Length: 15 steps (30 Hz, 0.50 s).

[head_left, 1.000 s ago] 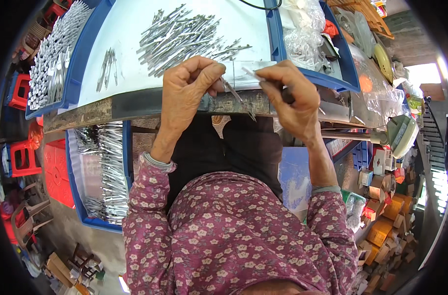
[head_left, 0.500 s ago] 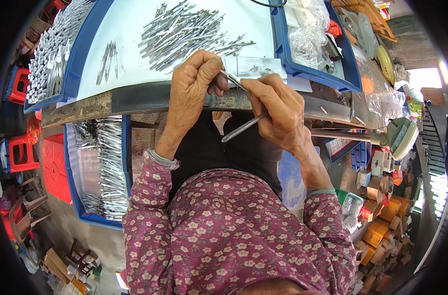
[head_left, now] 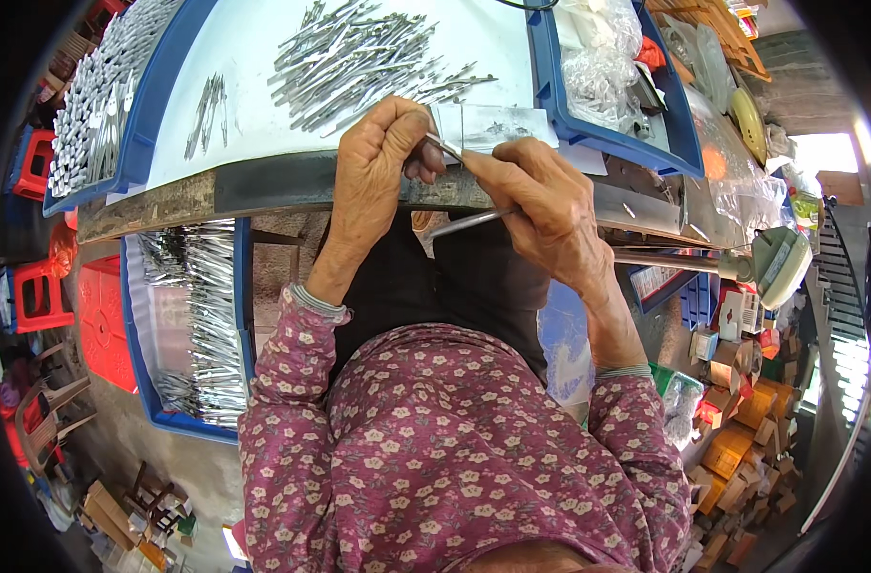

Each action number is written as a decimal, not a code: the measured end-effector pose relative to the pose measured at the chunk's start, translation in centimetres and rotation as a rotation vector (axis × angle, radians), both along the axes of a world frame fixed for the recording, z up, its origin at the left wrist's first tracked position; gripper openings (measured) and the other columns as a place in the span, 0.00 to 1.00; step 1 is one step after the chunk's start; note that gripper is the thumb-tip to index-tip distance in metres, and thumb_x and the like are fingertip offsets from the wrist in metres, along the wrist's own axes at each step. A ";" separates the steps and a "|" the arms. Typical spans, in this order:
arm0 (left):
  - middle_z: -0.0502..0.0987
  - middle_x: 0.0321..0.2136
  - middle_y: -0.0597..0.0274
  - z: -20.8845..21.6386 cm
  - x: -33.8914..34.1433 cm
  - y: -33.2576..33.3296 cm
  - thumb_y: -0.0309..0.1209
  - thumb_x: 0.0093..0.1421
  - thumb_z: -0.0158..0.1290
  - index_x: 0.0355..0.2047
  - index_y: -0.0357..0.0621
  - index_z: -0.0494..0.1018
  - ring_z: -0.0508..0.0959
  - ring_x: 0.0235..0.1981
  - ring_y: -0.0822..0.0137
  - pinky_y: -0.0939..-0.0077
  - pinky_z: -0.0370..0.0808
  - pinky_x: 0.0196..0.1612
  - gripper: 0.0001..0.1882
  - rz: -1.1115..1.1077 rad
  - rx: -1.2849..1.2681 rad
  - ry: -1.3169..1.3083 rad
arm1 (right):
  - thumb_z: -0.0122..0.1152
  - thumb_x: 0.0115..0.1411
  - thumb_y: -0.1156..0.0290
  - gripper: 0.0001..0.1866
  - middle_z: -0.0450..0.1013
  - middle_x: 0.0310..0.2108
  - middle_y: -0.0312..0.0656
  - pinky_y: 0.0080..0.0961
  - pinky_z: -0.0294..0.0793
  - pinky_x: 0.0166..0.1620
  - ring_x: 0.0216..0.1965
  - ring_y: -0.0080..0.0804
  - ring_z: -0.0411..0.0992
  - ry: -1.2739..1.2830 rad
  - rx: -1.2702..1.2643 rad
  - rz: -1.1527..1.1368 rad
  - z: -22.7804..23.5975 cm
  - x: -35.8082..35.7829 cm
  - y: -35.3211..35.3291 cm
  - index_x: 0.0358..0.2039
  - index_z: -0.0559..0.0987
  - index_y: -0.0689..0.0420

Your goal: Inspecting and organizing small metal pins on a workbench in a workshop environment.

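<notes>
At the table's near edge, my left hand (head_left: pixel 383 158) is closed, pinching a slim silvery metal piece (head_left: pixel 444 146) between thumb and fingers. My right hand (head_left: pixel 550 205) meets the other end of that piece with its thumb and forefinger. A grey metal rod (head_left: pixel 469 223) sticks out leftward from under the curled fingers of this hand, over my lap. Its far end inside the grip is hidden. Beyond both hands lies a loose pile of slim metal pieces (head_left: pixel 359 62). A smaller group of similar pieces (head_left: pixel 207 115) lies to its left.
A blue tray (head_left: pixel 141 115) full of metal pieces stands at the left; another blue tray (head_left: pixel 612 143) holding plastic bags is at the right. Below the table's left side sits a blue crate (head_left: pixel 149 392) of metal pieces. A lamp (head_left: pixel 779 267) juts out at right.
The rod in my right hand has swung from a downward slant to nearly level. My right hand has turned slightly; my left hand keeps its pinch almost unmoved.
</notes>
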<state>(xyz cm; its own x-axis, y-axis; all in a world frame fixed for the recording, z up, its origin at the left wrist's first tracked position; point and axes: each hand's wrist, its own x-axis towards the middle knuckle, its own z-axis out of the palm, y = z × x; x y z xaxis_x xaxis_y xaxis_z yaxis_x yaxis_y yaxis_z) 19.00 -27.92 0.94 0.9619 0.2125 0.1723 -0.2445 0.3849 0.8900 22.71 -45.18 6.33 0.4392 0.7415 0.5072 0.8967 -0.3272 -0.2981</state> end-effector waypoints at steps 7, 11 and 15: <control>0.72 0.18 0.66 -0.3 0.7 -0.6 0.32 0.62 0.46 0.29 0.39 0.68 0.70 0.19 0.80 0.89 0.66 0.22 0.10 0.008 0.048 0.029 | 0.56 0.34 0.84 0.21 0.68 0.22 0.35 0.28 0.68 0.29 0.28 0.35 0.67 -0.033 -0.043 -0.097 -0.5 1.7 -0.3 0.34 0.77 0.52; 0.73 0.19 0.65 -0.9 1.4 -1.0 0.28 0.59 0.49 0.29 0.37 0.70 0.70 0.19 0.78 0.83 0.68 0.23 0.06 0.154 0.367 -0.037 | 0.56 0.38 0.84 0.19 0.69 0.23 0.35 0.28 0.68 0.30 0.28 0.35 0.67 -0.028 -0.040 -0.145 -1.5 3.8 -0.6 0.32 0.77 0.51; 0.72 0.22 0.58 -1.2 1.8 -1.3 0.21 0.50 0.52 0.28 0.38 0.70 0.73 0.24 0.62 0.71 0.69 0.28 0.04 0.366 0.864 -0.137 | 0.56 0.42 0.83 0.16 0.70 0.24 0.36 0.29 0.68 0.32 0.30 0.35 0.68 -0.008 -0.105 -0.176 -2.4 5.0 -1.1 0.32 0.77 0.51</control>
<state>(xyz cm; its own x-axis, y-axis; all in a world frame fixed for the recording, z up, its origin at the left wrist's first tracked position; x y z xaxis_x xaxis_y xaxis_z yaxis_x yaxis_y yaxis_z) 20.80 -29.19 -0.27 0.8205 0.2432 0.5174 -0.3425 -0.5154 0.7855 27.68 -46.25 3.91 0.5631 0.7024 0.4353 0.8250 -0.5084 -0.2468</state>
